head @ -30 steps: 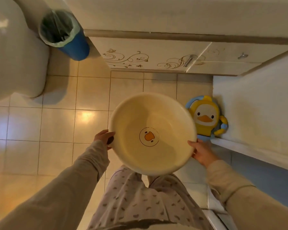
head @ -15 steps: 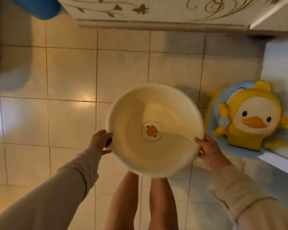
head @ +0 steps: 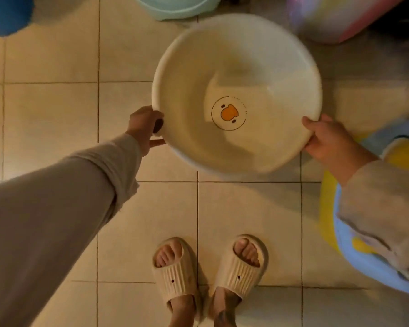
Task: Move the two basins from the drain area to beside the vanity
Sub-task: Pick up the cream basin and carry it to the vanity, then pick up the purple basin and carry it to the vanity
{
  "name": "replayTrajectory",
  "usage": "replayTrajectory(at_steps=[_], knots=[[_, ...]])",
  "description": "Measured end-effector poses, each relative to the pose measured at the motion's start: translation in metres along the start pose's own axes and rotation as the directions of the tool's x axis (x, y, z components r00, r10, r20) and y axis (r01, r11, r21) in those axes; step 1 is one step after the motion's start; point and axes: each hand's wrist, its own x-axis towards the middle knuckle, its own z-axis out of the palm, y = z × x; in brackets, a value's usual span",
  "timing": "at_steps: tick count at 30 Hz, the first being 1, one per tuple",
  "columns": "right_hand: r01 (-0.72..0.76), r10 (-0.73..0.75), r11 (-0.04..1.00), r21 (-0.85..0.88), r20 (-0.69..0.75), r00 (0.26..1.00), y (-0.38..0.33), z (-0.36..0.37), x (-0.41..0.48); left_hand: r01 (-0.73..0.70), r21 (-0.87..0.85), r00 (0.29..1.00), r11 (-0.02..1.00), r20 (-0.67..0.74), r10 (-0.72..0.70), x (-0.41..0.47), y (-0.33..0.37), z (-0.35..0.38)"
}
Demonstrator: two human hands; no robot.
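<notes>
Gripping cream basin (head: 257,67) rim | left hand (head: 143,127) near-left edge | right hand (head: 326,138) near-right edge | basin between hands

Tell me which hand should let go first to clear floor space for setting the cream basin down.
Probably the right hand: the yellow-and-blue duck item crowding the floor lies on its side. The left hand then keeps the cream basin.

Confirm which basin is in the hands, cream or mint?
The cream basin with the duck print; both hands grip its rim. The mint basin sits untouched at the top edge.
</notes>
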Motion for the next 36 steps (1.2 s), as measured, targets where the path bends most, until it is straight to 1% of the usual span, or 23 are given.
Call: replayTrajectory(at_steps=[4,7,10,12,15,17,19,20,22,24,25,27,29,30,31,32,34,36], knots=[[0.094,-0.095,0.995,0.025,0.027,0.995,-0.024,0.016,0.032,-0.084,-0.001,0.996,0.996,-0.025,0.084,0.037,0.019,0.018],[0.100,-0.100,0.995,0.015,0.041,0.994,-0.033,0.028,0.046,-0.107,0.032,0.993,0.994,-0.040,0.108,0.054,0.024,0.019],[0.052,-0.051,0.998,-0.042,0.009,0.999,-0.032,0.028,0.051,-0.122,0.105,0.992,0.987,0.016,0.121,0.059,0.025,0.014],[0.003,-0.007,0.991,-0.137,-0.026,1.000,-0.031,0.023,0.043,-0.136,0.199,0.990,0.970,0.064,0.125,0.053,0.026,0.010],[-0.094,0.074,0.965,-0.244,-0.092,0.993,-0.022,0.019,0.006,-0.096,0.273,0.995,0.957,0.014,0.096,0.025,0.022,-0.001],[-0.143,0.107,0.954,-0.262,-0.149,0.983,-0.009,0.009,-0.037,-0.081,0.372,0.996,0.925,-0.008,0.090,-0.012,0.010,-0.014],[-0.205,0.179,0.960,-0.191,-0.145,0.973,0.012,-0.006,-0.098,-0.067,0.452,0.997,0.889,0.008,0.071,-0.059,-0.012,-0.036],[-0.262,0.244,0.955,-0.140,-0.132,0.961,0.025,-0.014,-0.135,-0.040,0.486,0.999,0.873,0.012,0.039,-0.087,-0.026,-0.050],[-0.415,0.407,0.909,-0.026,-0.149,0.901,0.050,-0.033,-0.216,0.053,0.575,0.998,0.816,0.002,-0.066,-0.150,-0.056,-0.078],[-0.542,0.536,0.840,0.024,-0.193,0.822,0.068,-0.051,-0.299,0.133,0.660,0.985,0.740,-0.008,-0.170,-0.223,-0.079,-0.111],[-0.587,0.576,0.809,0.010,-0.214,0.789,0.071,-0.057,-0.338,0.167,0.694,0.976,0.701,-0.014,-0.218,-0.258,-0.088,-0.128],[-0.646,0.612,0.761,-0.066,-0.257,0.748,0.064,-0.071,-0.409,0.278,0.698,0.936,0.660,-0.040,-0.351,-0.328,-0.094,-0.160],[-0.653,0.592,0.728,-0.210,-0.289,0.753,0.047,-0.092,-0.470,0.371,0.680,0.886,0.632,-0.054,-0.461,-0.388,-0.087,-0.189],[-0.652,0.561,0.691,-0.311,-0.337,0.756,0.030,-0.101,-0.495,0.396,0.673,0.866,0.625,-0.046,-0.498,-0.416,-0.079,-0.202],[-0.642,0.538,0.674,-0.366,-0.352,0.765,0.017,-0.106,-0.519,0.409,0.665,0.856,0.625,-0.043,-0.514,-0.439,-0.071,-0.213],[-0.620,0.523,0.683,-0.387,-0.334,0.784,0.009,-0.107,-0.546,0.422,0.655,0.852,0.627,-0.050,-0.522,-0.460,-0.062,-0.223],[-0.537,0.466,0.737,-0.410,-0.268,0.843,-0.002,-0.105,-0.592,0.422,0.636,0.856,0.646,-0.045,-0.515,-0.492,-0.049,-0.241],[-0.493,0.427,0.772,-0.401,-0.247,0.870,-0.020,-0.103,-0.610,0.391,0.623,0.878,0.678,-0.031,-0.477,-0.514,-0.037,-0.256]])
